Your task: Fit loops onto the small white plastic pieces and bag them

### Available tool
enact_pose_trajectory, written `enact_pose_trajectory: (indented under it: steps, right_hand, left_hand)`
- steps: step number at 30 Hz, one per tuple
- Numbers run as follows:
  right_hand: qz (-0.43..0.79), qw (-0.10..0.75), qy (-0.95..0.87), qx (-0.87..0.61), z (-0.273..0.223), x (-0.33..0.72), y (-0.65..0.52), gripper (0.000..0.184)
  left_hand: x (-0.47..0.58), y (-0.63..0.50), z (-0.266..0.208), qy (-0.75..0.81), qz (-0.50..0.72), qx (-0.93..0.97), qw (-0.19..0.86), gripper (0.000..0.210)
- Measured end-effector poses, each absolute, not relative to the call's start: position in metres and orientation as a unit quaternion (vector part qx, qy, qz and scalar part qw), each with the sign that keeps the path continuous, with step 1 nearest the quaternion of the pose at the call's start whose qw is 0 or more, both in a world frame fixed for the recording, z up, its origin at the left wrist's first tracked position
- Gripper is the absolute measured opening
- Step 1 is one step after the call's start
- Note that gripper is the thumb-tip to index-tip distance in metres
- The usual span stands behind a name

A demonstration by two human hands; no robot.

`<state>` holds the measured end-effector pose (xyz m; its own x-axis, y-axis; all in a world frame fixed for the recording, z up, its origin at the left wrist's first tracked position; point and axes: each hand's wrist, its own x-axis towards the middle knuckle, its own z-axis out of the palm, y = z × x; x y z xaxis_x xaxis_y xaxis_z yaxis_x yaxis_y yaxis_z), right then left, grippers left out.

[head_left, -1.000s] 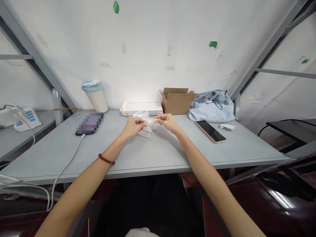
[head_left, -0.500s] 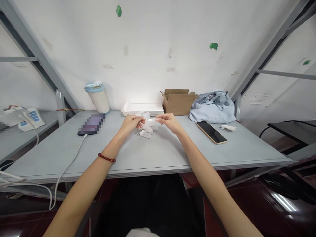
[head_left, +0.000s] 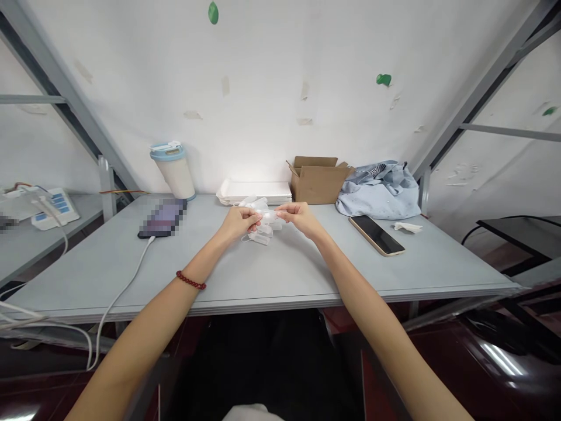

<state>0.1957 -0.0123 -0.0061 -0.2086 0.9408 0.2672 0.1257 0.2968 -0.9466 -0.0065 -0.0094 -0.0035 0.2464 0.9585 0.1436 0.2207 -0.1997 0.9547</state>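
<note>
My left hand, with a dark red bead bracelet at the wrist, pinches one end of a small translucent white plastic piece. At its other end my right hand grips it between thumb and fingertips. The piece is held just above the table, and its exact kind is too small to make out. Beneath and behind the hands lies a loose pile of similar translucent pieces, at least one with a thin loop. My fingers hide part of this pile.
Behind the hands are a white stack and an open cardboard box, with bunched blue cloth beside it. A phone and crumpled tissue lie right. At left stand a tumbler and a cabled phone.
My left hand has moved slightly right, closer to my right hand. Both hands keep their pinch on the small piece. The view has shifted a little.
</note>
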Motion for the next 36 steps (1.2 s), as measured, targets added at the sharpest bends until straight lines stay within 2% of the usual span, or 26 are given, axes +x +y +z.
enact_pose_trajectory:
  steps: [9, 15, 20, 26, 30, 34, 36]
  right_hand:
    - [0.386, 0.470, -0.670, -0.426, -0.012, 0.189, -0.009, 0.033]
    - [0.236, 0.524, -0.659, -0.485, -0.021, 0.193, 0.003, 0.028]
    - [0.135, 0.493, -0.680, -0.525, -0.033, 0.200, 0.015, 0.016]
    - [0.010, 0.400, -0.717, -0.571, -0.033, 0.201, 0.048, 0.018]
    - [-0.094, 0.266, -0.752, -0.596, -0.019, 0.198, 0.074, 0.028]
    - [-0.109, 0.127, -0.784, -0.597, -0.009, 0.190, 0.088, 0.031]
    - [-0.093, 0.087, -0.797, -0.590, -0.007, 0.188, 0.090, 0.032]
  left_hand:
    - [-0.009, -0.004, -0.001, 0.458, 0.435, 0.638, 0.440, 0.023]
    - [-0.017, 0.006, 0.000, 0.493, 0.527, 0.544, 0.429, 0.016]
    - [-0.017, 0.009, -0.002, 0.518, 0.557, 0.494, 0.421, 0.010]
    - [-0.020, 0.015, -0.005, 0.485, 0.643, 0.448, 0.389, 0.018]
    - [-0.022, 0.020, -0.008, 0.466, 0.659, 0.428, 0.407, 0.020]
    - [-0.020, 0.020, -0.008, 0.453, 0.664, 0.423, 0.418, 0.022]
    - [-0.019, 0.019, -0.008, 0.444, 0.665, 0.416, 0.433, 0.024]
